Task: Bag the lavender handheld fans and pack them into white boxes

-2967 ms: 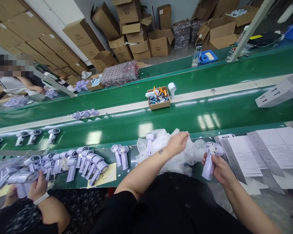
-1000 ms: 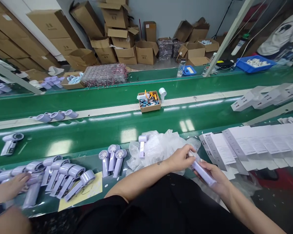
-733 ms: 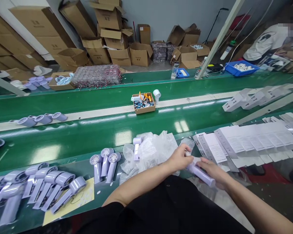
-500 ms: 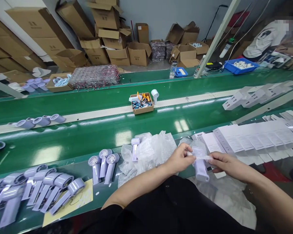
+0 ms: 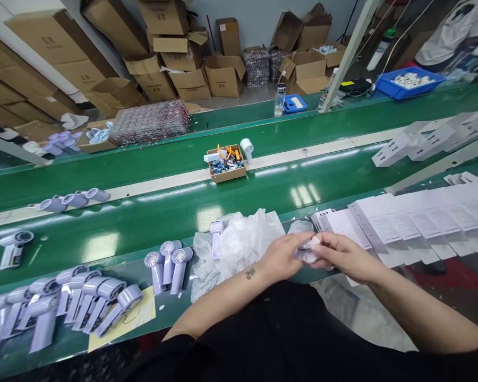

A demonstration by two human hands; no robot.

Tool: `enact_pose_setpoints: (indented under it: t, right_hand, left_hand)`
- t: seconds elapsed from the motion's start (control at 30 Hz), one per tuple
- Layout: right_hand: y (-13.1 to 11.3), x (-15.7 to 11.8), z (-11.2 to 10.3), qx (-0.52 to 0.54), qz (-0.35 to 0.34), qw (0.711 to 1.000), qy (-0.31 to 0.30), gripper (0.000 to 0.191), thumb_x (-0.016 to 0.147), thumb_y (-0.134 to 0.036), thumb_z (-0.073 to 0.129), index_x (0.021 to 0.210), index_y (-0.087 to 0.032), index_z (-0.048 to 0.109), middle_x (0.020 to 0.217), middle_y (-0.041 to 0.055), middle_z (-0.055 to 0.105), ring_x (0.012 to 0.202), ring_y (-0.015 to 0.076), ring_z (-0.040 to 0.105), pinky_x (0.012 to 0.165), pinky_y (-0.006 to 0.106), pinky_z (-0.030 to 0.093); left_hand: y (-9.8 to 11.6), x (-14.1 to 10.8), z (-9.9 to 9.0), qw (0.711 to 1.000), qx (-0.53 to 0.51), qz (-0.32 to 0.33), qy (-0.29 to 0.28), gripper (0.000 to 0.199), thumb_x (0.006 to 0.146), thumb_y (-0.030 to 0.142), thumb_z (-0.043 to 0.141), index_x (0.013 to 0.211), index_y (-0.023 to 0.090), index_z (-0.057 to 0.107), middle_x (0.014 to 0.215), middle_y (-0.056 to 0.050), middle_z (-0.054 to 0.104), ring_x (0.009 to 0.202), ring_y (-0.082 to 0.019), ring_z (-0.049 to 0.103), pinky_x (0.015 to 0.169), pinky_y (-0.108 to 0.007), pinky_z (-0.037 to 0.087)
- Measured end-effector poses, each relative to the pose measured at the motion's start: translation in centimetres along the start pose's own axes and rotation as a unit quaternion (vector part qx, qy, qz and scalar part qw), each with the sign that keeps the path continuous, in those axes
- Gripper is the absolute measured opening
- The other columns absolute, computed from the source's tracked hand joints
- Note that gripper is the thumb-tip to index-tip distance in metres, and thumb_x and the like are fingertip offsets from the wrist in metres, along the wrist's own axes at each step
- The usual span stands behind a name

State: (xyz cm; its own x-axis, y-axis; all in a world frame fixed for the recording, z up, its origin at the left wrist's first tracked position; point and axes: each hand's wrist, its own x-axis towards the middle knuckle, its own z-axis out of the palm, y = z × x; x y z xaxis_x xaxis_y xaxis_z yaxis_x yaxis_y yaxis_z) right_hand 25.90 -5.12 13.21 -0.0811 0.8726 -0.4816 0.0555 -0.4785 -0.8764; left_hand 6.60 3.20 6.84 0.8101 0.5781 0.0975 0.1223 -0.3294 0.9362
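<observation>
Both hands meet in front of my body around a lilac handheld fan in clear plastic wrap (image 5: 307,255), mostly covered by the fingers. My left hand (image 5: 282,255) is closed on its left side. My right hand (image 5: 344,255) pinches the wrap from the right, fingertips close to the left hand's. Just left of the hands lies a heap of bubble-wrap bags (image 5: 249,239), with one lilac fan (image 5: 216,233) partly on it. Further left, three fans (image 5: 169,265) lie side by side with their round grilles showing.
Several lilac fans (image 5: 83,297) lie in a row at left, some on a yellow sheet (image 5: 145,313). White boxes with leaflets (image 5: 406,223) line the right. Across the green conveyor belt (image 5: 163,212), a small carton of parts (image 5: 228,175) stands. A metal post (image 5: 348,58) rises at right.
The wrapped fan has turned; its handle, which hung down below the hands, is now hidden in them. My hands have come closer together. Another fan has come further into view on the belt at left.
</observation>
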Motion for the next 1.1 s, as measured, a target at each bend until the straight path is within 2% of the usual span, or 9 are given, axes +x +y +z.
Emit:
enact_pose_setpoints:
  t: [0.1,0.2,0.33,0.43,0.67,0.77,0.87,1.0,1.1]
  right_hand:
    - [3.0,0.4,-3.9,-0.201,-0.039,0.979,0.02,0.036,0.07,-0.034,0.071,0.105,-0.027,0.065,0.117,0.0094,0.062,0.104,0.0304,0.059,0.084,0.046,0.05]
    - [8.0,1.1,-6.8,-0.433,-0.13,0.89,0.06,0.033,0.061,-0.015,0.072,0.091,-0.03,0.071,0.137,0.0064,0.05,0.13,0.0388,0.036,0.104,0.065,0.023]
    - [11.4,3.3,-7.7,-0.52,-0.233,0.817,-0.092,0.027,0.062,0.0,0.056,0.062,-0.025,0.066,0.126,-0.0011,0.061,0.133,0.0306,0.035,0.11,0.061,-0.002]
    - [8.6,4.5,-7.8,-0.513,-0.24,0.818,-0.103,0.027,0.066,-0.002,0.052,0.073,-0.024,0.067,0.114,0.0042,0.067,0.128,0.0277,0.043,0.112,0.056,0.014]
    - [1.8,5.0,-3.3,-0.351,-0.218,0.899,0.143,0.024,0.073,-0.021,0.051,0.097,-0.024,0.054,0.13,0.0092,0.055,0.114,0.0287,0.053,0.092,0.044,0.043]
    - [2.7,6.4,0.5,-0.205,-0.222,0.934,0.193,0.034,0.072,-0.021,0.05,0.105,-0.026,0.054,0.121,0.005,0.059,0.114,0.0266,0.052,0.1,0.043,0.037]
    - [4.1,7.3,2.8,-0.083,-0.178,0.965,0.172,0.024,0.074,-0.025,0.053,0.096,-0.026,0.06,0.111,0.0021,0.063,0.114,0.0265,0.051,0.102,0.042,0.035]
    - [5.6,6.4,2.8,-0.004,-0.127,0.989,0.071,0.042,0.07,-0.029,0.066,0.109,-0.025,0.052,0.108,0.0035,0.06,0.108,0.025,0.052,0.094,0.041,0.042]
    - [6.5,5.4,2.5,-0.014,-0.12,0.993,0.004,0.064,0.062,-0.027,0.077,0.115,-0.025,0.042,0.112,0.0047,0.053,0.103,0.023,0.053,0.087,0.039,0.047]
  left_hand:
    - [-2.8,0.2,0.3,0.987,-0.059,-0.1,0.114,0.009,0.078,0.02,0.057,0.081,0.016,0.064,0.078,-0.002,0.061,0.077,-0.015,0.058,0.073,-0.028,0.049]
    - [-4.8,0.1,-1.4,0.934,-0.191,-0.228,0.196,0.015,0.079,0.031,0.056,0.08,0.016,0.058,0.063,0.003,0.052,0.051,-0.008,0.049,0.043,-0.017,0.038]
    - [-6.2,-0.3,-3.8,0.837,-0.345,-0.321,0.278,0.025,0.072,0.036,0.065,0.085,0.017,0.053,0.064,0.006,0.049,0.042,-0.004,0.04,0.03,-0.013,0.019]
    - [-6.4,-1.1,-5.2,0.789,-0.412,-0.337,0.307,0.032,0.068,0.036,0.073,0.084,0.016,0.053,0.065,0.006,0.05,0.043,-0.003,0.042,0.029,-0.011,0.017]
    - [-3.1,-2.0,-8.9,0.729,-0.54,-0.266,0.325,0.036,0.062,0.027,0.08,0.086,0.015,0.057,0.072,0.004,0.059,0.05,-0.002,0.051,0.031,-0.008,0.027]
    - [-0.8,-1.6,-9.6,0.765,-0.528,-0.21,0.304,0.038,0.06,0.028,0.08,0.088,0.015,0.059,0.075,0.002,0.061,0.053,-0.004,0.052,0.032,-0.009,0.031]
    - [0.8,-1.3,-9.4,0.857,-0.404,-0.185,0.262,0.041,0.06,0.035,0.079,0.088,0.014,0.058,0.073,0.001,0.06,0.052,-0.006,0.051,0.034,-0.013,0.033]
    - [2.1,-1.1,-9.6,0.957,-0.084,-0.184,0.207,0.029,0.071,0.04,0.068,0.081,0.016,0.057,0.065,0.003,0.053,0.055,-0.009,0.05,0.045,-0.019,0.039]
    - [3.4,0.2,-10.1,0.963,0.189,-0.143,0.127,0.02,0.077,0.038,0.06,0.078,0.018,0.057,0.069,0.001,0.055,0.067,-0.015,0.055,0.061,-0.025,0.044]
